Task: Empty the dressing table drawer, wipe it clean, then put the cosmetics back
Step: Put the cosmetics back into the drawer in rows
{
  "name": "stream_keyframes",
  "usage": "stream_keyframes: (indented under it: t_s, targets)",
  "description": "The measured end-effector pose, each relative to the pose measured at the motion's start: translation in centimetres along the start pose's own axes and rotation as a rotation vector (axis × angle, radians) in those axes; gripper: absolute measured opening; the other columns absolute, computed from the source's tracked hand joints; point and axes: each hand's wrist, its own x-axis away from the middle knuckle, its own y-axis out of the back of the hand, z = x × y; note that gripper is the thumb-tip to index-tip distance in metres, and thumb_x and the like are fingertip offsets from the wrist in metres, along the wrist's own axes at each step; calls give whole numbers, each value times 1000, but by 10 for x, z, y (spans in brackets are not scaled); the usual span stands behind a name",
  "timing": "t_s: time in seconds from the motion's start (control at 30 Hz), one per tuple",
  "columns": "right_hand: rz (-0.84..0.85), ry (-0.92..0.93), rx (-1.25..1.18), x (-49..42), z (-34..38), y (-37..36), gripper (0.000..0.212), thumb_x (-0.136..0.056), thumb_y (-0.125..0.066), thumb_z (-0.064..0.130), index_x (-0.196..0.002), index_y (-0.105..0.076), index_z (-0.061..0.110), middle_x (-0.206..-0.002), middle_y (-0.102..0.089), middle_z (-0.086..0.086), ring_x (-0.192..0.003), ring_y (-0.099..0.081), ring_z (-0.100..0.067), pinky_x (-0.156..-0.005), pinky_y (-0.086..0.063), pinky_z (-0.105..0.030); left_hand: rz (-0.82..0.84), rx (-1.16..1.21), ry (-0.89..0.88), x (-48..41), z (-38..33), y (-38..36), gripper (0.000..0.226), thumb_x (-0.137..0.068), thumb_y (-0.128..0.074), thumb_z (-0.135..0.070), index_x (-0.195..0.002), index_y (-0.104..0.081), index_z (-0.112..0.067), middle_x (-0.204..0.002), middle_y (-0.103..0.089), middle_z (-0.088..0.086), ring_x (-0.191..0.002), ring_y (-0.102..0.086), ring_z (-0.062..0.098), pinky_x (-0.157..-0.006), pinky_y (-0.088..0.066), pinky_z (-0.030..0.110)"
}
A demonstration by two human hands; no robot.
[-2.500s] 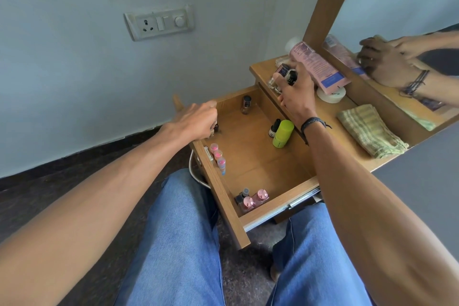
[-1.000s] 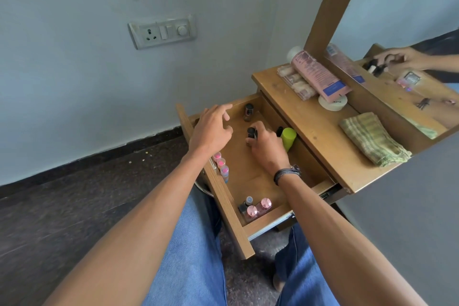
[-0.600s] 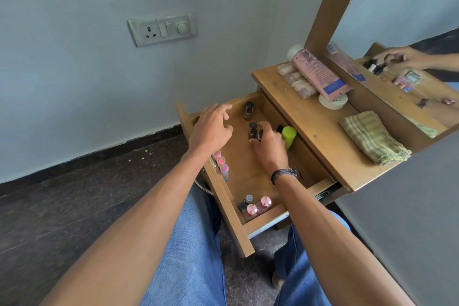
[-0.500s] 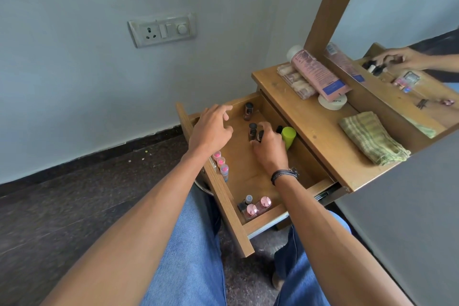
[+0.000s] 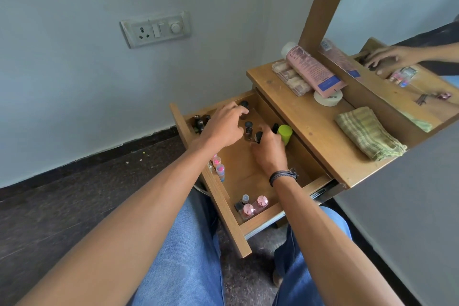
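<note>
Pinching a dark cylindrical bottle [image 5: 258, 136], apparently: right hand [image 5: 269, 154]

I have both bare forearms stretched forward and down, drawing closer together toward the wrists. My left hand [image 5: 223, 128] is palm down, fingers spread and loosely bent, gripping nothing. My right hand [image 5: 269, 151] sits just beside it, palm down, fingers curled at a small dark bottle [image 5: 258, 137]; whether they pinch it I cannot tell.

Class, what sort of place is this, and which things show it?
Probably a home dressing area: a mirror stands on a wooden dressing table, and its open drawer holds small cosmetic bottles.
</note>
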Motion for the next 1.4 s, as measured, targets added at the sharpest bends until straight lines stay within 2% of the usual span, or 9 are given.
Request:
stream_keyframes:
  t_s: [0.13, 0.27, 0.37, 0.47, 0.63, 0.77, 0.9, 1.1, 1.4]
  targets:
    - [-7, 6, 27, 1, 1, -1, 38, -96, -66, 7, -132, -53, 8, -101, -68, -15, -89, -68, -32, -69, -55, -38, 97, -27, 18, -14, -6, -13, 46, -93, -71, -13, -138, -61, -19, -146, -53, 2, -131, -53, 24, -105, -46, 38]
    - [-34, 19, 76, -1, 2, -4, 29, -99, -59, 5, -127, -52, 9, -96, -67, -13, -85, -67, -32, -61, -49, -37, 66, 0, 63, -14, -1, -20, 30, -92, -73, -20, -122, -67, -23, -126, -68, 2, -110, -67, 25, -91, -56, 43]
    - [-51, 18, 109, -6, 3, -9, 25, -100, -51, -1, -122, -52, 11, -94, -68, -15, -84, -67, -35, -61, -51, -40, -1, 30, 100, -11, 4, -24, 27, -91, -74, -22, -118, -68, -24, -117, -73, 1, -105, -70, 25, -87, -58, 46]
    - [-45, 32, 150, -10, 6, -14, 25, -98, -45, -5, -116, -52, 11, -94, -69, -18, -86, -66, -41, -64, -53, -44, -131, 34, 114, -9, 6, -25, 27, -92, -71, -20, -119, -70, -17, -117, -74, 4, -104, -71, 26, -88, -59, 40]
    - [-36, 33, 155, -20, 11, -18, 25, -98, -46, -3, -118, -53, 10, -101, -67, -20, -88, -65, -42, -70, -54, -48, -385, 135, 187, -5, 3, -18, 28, -92, -70, -21, -120, -70, -14, -119, -72, 6, -97, -72, 24, -76, -61, 35]
    - [-73, 19, 148, -35, 17, -21, 23, -99, -54, 6, -121, -51, 10, -103, -69, -18, -89, -67, -40, -69, -53, -44, -438, 198, 219, -7, 3, -13, 29, -94, -69, -19, -122, -69, -13, -123, -68, 5, -88, -72, 21, -68, -59, 30]
    - [-94, -32, 186, -47, 22, -27, 26, -100, -51, 8, -126, -50, 8, -108, -68, -19, -93, -67, -42, -67, -46, -41, -427, 220, 232, -7, 3, -12, 29, -94, -68, -17, -123, -67, -12, -124, -66, 5, -88, -72, 21, -67, -56, 25]
    - [-116, -159, 155, -64, 28, -30, 13, -100, -52, 7, -113, -54, 8, -107, -68, -19, -96, -68, -41, -70, -48, -40, -409, 249, 259, -7, 3, -11, 29, -94, -66, -13, -123, -67, -12, -124, -65, 5, -86, -72, 21, -65, -46, 20]
    - [-122, -249, 98, -78, 38, -31, 14, -100, -52, 7, -111, -61, 6, -105, -69, -18, -97, -68, -40, -67, -45, -37, -399, 275, 257, -7, 1, -9, 29, -95, -65, -12, -124, -67, -11, -127, -63, 4, -82, -71, 19, -61, -35, 12]
